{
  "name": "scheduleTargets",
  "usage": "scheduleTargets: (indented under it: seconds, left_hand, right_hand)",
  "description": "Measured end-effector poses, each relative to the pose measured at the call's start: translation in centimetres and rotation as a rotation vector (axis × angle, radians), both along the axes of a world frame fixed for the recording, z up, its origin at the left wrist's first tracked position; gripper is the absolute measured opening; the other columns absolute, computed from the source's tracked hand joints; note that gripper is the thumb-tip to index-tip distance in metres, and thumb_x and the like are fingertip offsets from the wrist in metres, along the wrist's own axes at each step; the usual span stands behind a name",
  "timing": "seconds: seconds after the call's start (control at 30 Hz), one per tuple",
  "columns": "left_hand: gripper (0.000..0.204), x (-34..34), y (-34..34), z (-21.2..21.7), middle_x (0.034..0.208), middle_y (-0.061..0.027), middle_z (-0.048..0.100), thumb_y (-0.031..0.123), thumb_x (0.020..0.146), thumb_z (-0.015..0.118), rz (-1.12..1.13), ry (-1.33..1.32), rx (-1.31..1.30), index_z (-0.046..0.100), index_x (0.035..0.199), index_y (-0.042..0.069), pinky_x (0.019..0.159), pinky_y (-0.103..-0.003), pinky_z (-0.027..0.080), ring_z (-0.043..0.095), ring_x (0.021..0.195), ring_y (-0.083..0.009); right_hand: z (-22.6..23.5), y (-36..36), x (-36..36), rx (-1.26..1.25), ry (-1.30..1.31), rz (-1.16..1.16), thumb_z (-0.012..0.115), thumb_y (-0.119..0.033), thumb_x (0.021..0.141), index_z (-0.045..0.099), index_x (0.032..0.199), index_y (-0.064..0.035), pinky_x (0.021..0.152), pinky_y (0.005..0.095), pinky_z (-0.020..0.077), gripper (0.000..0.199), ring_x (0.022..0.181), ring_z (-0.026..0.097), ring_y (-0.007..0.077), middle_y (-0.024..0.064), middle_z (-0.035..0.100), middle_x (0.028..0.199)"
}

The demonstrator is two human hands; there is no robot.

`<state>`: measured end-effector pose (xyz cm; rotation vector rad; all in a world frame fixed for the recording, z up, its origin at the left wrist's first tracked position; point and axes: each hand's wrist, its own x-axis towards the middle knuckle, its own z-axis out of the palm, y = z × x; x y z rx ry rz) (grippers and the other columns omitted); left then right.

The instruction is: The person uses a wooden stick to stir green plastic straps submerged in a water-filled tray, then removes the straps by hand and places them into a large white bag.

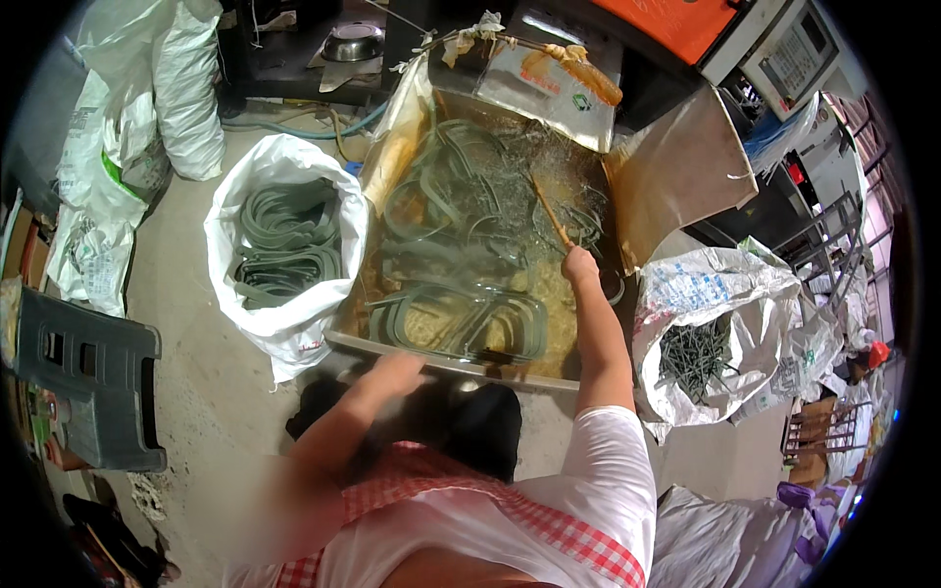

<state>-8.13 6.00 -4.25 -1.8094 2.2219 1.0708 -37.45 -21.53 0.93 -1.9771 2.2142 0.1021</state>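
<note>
Fingers of my right hand (580, 263) wrap around the lower end of a slim wooden stick (552, 213), which slants away from me, up and to the left, its far end over the churned water (554, 343) towards the back of the tank (524, 376). My left hand (397, 374) hangs low, close by the near rim; its fingers are too blurred for me to tell how far they are bent, or whether they touch that rim.

Grey-green strips (540, 325) lie looped in the water, a broad oval bundle nearest me and looser curves towards the back left. On the right side of the tank a brown board (676, 181) leans outward, and above its far edge runs a rod (529, 44) bound with rag.

Just to the left, a white woven sack (279, 343) stands on the floor (181, 265), its mouth wide, with coiled strips (284, 218) stacked inside. On the other side, a printed white sack (676, 294) holds many short dark green pieces (696, 358).

I wear a red-and-white checked apron (407, 480) over a white top. Farther out are a dark grey plastic stool (88, 382) at my left, bulky white sacks (186, 108) beyond it, a metal bowl (353, 42) past the tank, and an orange machine panel (676, 22) beside a keypad console (799, 57).
</note>
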Motion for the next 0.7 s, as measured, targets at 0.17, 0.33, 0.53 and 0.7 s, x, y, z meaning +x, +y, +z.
scheduleTargets:
  seconds: [0.17,0.33,0.53,0.7]
  left_hand:
    - [0.04,-0.1,0.0,-1.0,0.108,-0.0168,0.06,0.026,0.081,0.058,-0.003,-0.003,-0.009,0.053,0.117,0.008,0.085,-0.045,0.044,0.055,0.102,-0.035]
    - [0.04,0.6,0.5,-0.6,0.108,-0.0164,0.06,0.026,0.081,0.058,0.025,-0.003,0.014,0.053,0.117,0.009,0.085,-0.045,0.044,0.055,0.102,-0.0343]
    - [0.041,0.1,0.1,0.0,0.107,-0.0167,0.06,0.027,0.081,0.058,0.003,0.032,-0.011,0.054,0.117,0.008,0.085,-0.045,0.044,0.055,0.102,-0.034]
    - [0.04,1.2,0.8,-0.2,0.107,-0.0168,0.06,0.027,0.08,0.058,0.02,0.031,-0.031,0.054,0.115,0.008,0.085,-0.045,0.044,0.055,0.101,-0.0339]
  right_hand:
    - [0.5,-1.5,0.7,0.04,0.175,0.11,0.042,-0.017,0.088,0.062,0.108,-0.0076,0.085,0.0385,0.0484,0.03,0.104,0.059,0.0283,0.0153,0.061,0.111]
    - [2.2,-4.0,-0.8,0.131,0.272,0.247,0.048,-0.018,0.084,0.064,0.104,-0.0067,0.085,0.0388,0.0483,0.028,0.103,0.059,0.0302,0.016,0.061,0.109]
    - [1.9,-5.4,-8.5,0.158,0.564,0.567,0.049,-0.01,0.076,0.066,0.094,-0.0064,0.076,0.0393,0.0509,0.025,0.094,0.062,0.0298,0.0159,0.064,0.098]
    - [11.1,5.6,-6.1,0.068,0.278,0.392,0.047,-0.006,0.078,0.059,0.111,-0.0114,0.078,0.0435,0.0474,0.036,0.094,0.059,0.0361,0.0191,0.062,0.098]
